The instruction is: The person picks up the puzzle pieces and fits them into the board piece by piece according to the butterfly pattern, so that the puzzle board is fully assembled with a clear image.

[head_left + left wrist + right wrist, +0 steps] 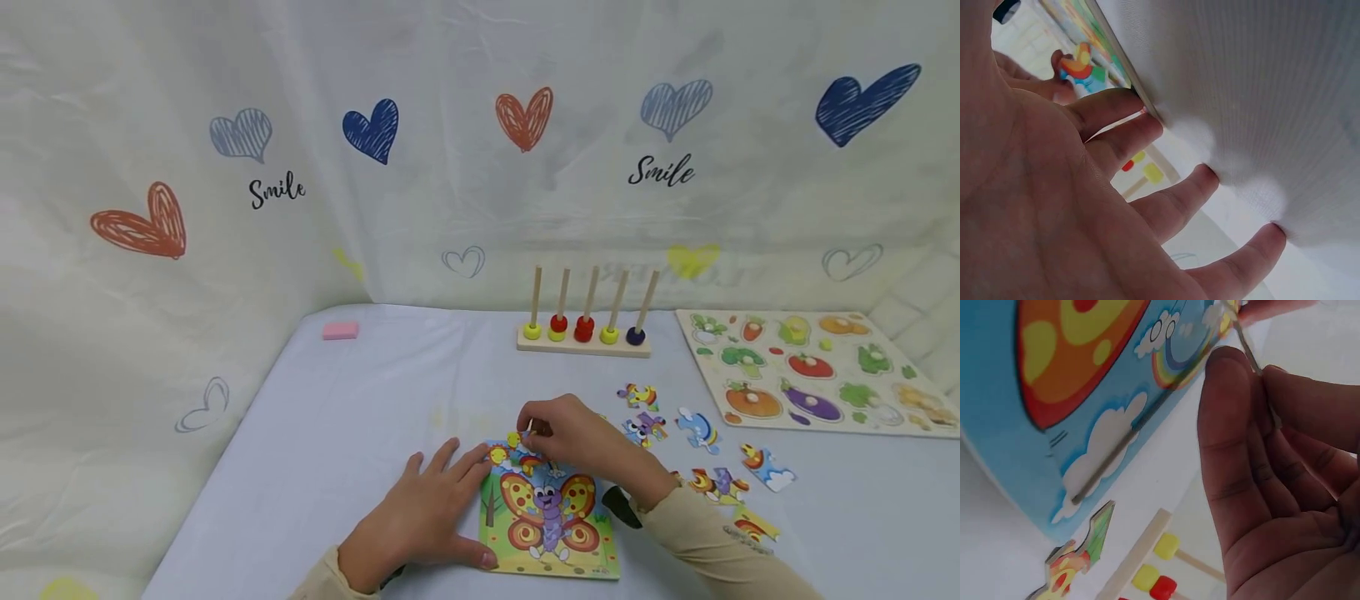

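Note:
A square puzzle board (542, 570) with a smiling butterfly picture lies on the table in front of me. Over its upper left part, my right hand (573, 435) pinches a colourful puzzle piece (1083, 70) between thumb and forefinger. The right wrist view catches this piece edge-on, tilted up from the board. My left hand (433, 515) lies spread at the board's left side, its thumb at the lower left corner and fingertips (1204, 178) down on the white tabletop. Right fingers cover part of the piece in the head view.
Several loose puzzle pieces (697, 431) are scattered right of the board, some close to the right forearm. Behind stands a wooden bead stacker (583, 347) with upright pegs. A vegetable puzzle board (813, 367) lies at the far right, and a pink block (341, 331) at the back left.

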`<act>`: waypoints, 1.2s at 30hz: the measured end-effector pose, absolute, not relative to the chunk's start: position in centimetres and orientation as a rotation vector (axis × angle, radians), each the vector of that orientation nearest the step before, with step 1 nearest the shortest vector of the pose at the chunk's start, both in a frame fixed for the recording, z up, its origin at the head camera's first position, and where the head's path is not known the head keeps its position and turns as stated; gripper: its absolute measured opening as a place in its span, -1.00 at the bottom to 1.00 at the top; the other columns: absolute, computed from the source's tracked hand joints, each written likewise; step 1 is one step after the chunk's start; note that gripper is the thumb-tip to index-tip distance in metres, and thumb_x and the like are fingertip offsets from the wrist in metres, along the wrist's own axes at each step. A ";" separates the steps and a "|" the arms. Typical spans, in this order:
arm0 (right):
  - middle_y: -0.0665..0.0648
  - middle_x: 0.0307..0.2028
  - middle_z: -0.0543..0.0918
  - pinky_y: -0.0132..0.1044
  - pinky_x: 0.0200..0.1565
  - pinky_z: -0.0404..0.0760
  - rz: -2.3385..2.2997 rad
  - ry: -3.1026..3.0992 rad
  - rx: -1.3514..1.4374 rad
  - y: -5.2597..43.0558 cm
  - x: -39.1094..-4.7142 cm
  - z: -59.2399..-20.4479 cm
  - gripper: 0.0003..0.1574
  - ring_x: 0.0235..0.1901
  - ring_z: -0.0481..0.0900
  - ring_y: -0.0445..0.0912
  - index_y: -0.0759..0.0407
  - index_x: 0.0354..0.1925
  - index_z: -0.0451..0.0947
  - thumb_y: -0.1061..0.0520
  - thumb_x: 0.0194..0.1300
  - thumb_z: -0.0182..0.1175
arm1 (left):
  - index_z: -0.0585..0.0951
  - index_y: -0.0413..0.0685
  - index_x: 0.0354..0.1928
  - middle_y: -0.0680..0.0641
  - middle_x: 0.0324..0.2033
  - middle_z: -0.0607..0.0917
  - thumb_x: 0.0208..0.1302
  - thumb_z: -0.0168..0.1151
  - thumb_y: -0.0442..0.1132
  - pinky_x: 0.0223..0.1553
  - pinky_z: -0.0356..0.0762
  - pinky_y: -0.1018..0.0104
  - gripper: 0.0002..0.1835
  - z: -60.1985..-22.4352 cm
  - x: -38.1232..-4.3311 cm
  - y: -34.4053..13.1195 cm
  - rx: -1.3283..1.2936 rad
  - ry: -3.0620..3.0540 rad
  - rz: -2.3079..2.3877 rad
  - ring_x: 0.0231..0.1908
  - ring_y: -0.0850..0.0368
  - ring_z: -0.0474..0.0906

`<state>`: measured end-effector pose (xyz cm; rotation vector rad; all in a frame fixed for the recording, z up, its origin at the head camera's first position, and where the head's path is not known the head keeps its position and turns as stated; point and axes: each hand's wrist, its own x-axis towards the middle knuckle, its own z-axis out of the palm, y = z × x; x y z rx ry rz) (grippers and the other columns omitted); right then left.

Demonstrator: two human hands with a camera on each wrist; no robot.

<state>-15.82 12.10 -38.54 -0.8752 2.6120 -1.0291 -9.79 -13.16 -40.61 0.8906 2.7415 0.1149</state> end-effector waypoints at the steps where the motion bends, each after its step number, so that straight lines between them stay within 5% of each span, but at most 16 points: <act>1: -0.11 -0.43 0.64 -0.30 -0.36 0.60 -1.002 2.619 -0.886 11.9 -15.9 -38.6 -0.97 -0.47 0.52 -0.26 0.21 -0.14 0.69 0.25 0.49 0.35 | 0.35 0.08 0.62 0.12 0.66 0.19 0.03 0.41 0.61 0.32 0.30 -0.48 0.21 -40.6 -9.8 -13.2 0.893 2.741 0.114 0.59 -0.20 0.11; 17: -0.08 -0.45 0.64 -0.32 -0.41 0.56 -0.865 2.624 -0.865 9.7 -15.6 -38.9 -0.99 -0.51 0.50 -0.21 0.21 -0.19 0.71 0.27 0.43 0.38 | 0.36 0.07 0.62 0.13 0.66 0.18 0.04 0.40 0.61 0.31 0.32 -0.46 0.21 -40.7 -9.7 -13.3 0.927 2.763 0.101 0.59 -0.20 0.13; 29: 0.00 -0.49 0.56 -0.23 -0.37 0.53 -0.802 2.721 -0.566 7.9 -15.2 -39.2 -0.77 -0.48 0.48 -0.11 0.16 -0.35 0.55 0.28 0.37 0.44 | 0.33 0.07 0.64 0.11 0.66 0.18 0.05 0.40 0.61 0.31 0.30 -0.48 0.22 -40.5 -9.7 -13.2 0.922 2.751 0.113 0.60 -0.20 0.10; 36: 0.07 -0.54 0.57 -0.28 -0.57 0.57 -0.943 2.656 -0.417 7.3 -15.1 -39.4 -0.75 -0.68 0.58 -0.10 0.21 -0.35 0.52 0.33 0.38 0.42 | 0.35 0.05 0.63 0.10 0.66 0.19 0.06 0.38 0.62 0.30 0.34 -0.45 0.22 -40.4 -9.6 -13.4 0.936 2.769 0.082 0.59 -0.20 0.12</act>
